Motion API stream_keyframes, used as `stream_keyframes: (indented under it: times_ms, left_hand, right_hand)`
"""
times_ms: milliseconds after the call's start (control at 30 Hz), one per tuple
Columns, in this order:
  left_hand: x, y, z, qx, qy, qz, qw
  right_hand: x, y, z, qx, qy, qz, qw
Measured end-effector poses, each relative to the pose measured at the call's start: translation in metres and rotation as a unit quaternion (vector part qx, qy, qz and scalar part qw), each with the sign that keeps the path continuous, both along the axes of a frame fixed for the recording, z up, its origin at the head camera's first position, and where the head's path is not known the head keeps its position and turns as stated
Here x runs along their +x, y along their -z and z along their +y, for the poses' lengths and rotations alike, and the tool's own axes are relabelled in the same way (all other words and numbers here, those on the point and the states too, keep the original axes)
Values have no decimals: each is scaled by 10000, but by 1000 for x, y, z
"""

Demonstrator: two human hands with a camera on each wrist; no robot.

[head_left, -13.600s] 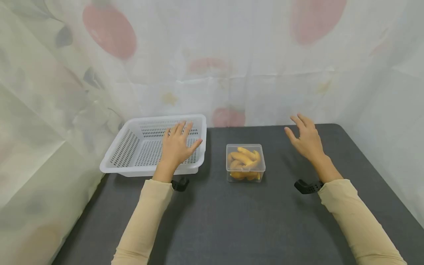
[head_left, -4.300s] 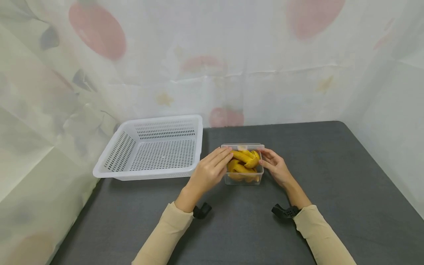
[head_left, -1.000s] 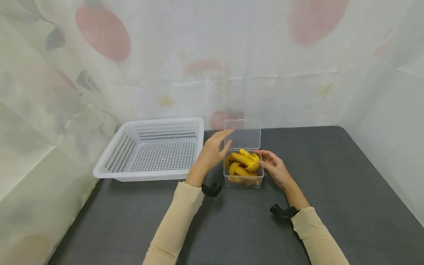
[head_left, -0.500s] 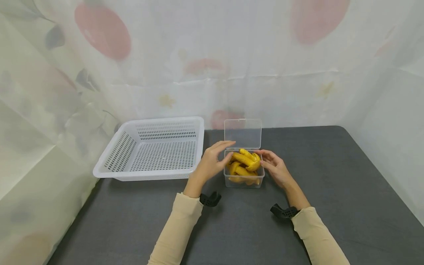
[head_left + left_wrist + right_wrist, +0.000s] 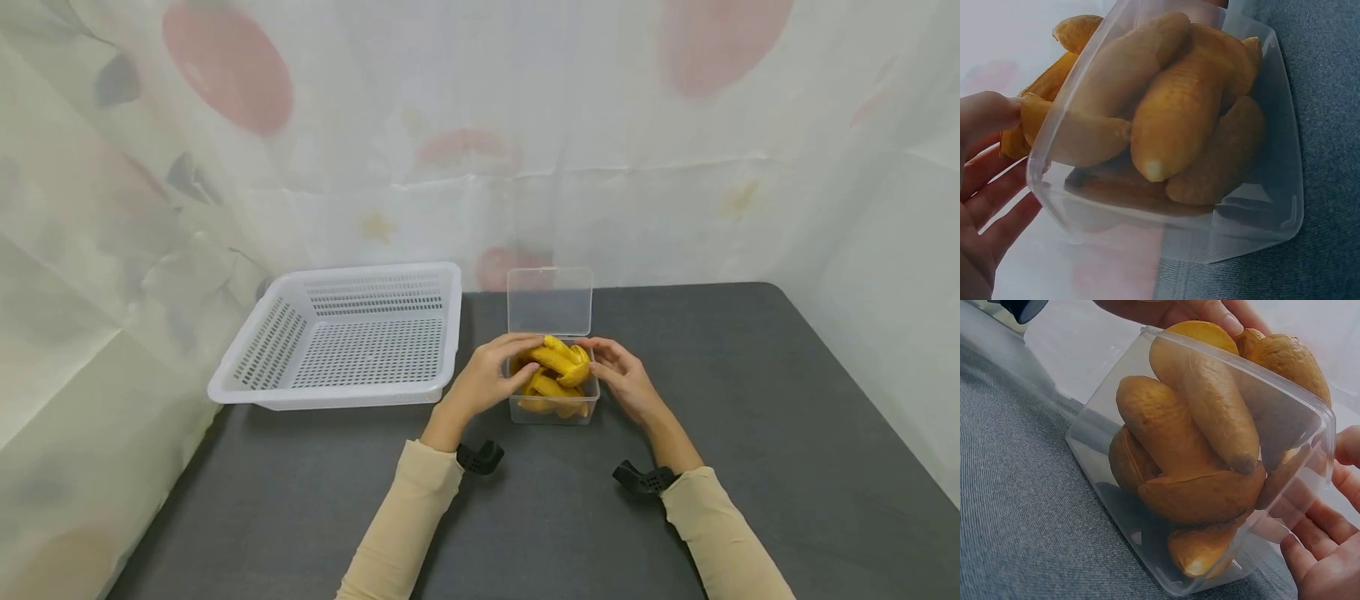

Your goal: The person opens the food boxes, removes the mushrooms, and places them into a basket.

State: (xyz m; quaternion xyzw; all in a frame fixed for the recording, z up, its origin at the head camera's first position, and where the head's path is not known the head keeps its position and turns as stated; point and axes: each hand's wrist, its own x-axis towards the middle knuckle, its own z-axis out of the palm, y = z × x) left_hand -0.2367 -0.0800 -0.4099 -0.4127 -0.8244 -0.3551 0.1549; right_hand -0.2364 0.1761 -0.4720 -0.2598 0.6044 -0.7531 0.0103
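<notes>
In the head view a clear plastic box (image 5: 553, 410) stands on the table with its lid (image 5: 550, 302) folded up behind it. Several small yellow bananas (image 5: 561, 367) fill it, some poking above the rim. My left hand (image 5: 483, 379) reaches in from the left, thumb and fingers spread about the upper bananas. In the left wrist view its thumb (image 5: 997, 109) meets the end of one banana (image 5: 1034, 115); the other fingers lie behind. My right hand (image 5: 628, 385) holds the box by its right wall, thumb at the rim and fingers toward the back corner.
Left of the box, a white perforated basket (image 5: 330, 398) sits near the back of the dark table (image 5: 750, 400). Printed curtains (image 5: 480, 100) hang behind the table and along its left side. Each wrist wears a black camera band (image 5: 480, 457).
Since about 13 seconds ago the lid has been opened and both hands have come to the box. Over the last second my left hand lowers from the lid to the bananas; the right stays put.
</notes>
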Motion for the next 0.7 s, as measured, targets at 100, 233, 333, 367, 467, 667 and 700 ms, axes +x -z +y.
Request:
stream_keyframes:
  times_ms: [100, 233, 333, 367, 467, 667, 700]
  left_hand:
    - [0, 1, 0, 62, 27, 73, 10000]
    - [0, 2, 2, 46, 5, 317, 9995]
    - [1, 3, 2, -29, -28, 554, 9985]
    - [1, 3, 3, -43, -34, 614, 9981]
    - [2, 1, 3, -42, -24, 688, 9976]
    - [5, -5, 2, 186, -40, 809, 9965]
    - [6, -6, 1, 238, -52, 817, 9964]
  right_hand:
    - [0, 0, 0, -18, 11, -37, 10000]
    - [0, 1, 0, -4, 19, -73, 10000]
    - [0, 1, 0, -23, -17, -55, 10000]
    - [0, 1, 0, -41, -33, -52, 10000]
    - [0, 1, 0, -90, -81, -52, 9999]
    - [0, 1, 0, -74, -107, -51, 9999]
    - [-1, 1, 0, -65, -95, -47, 9999]
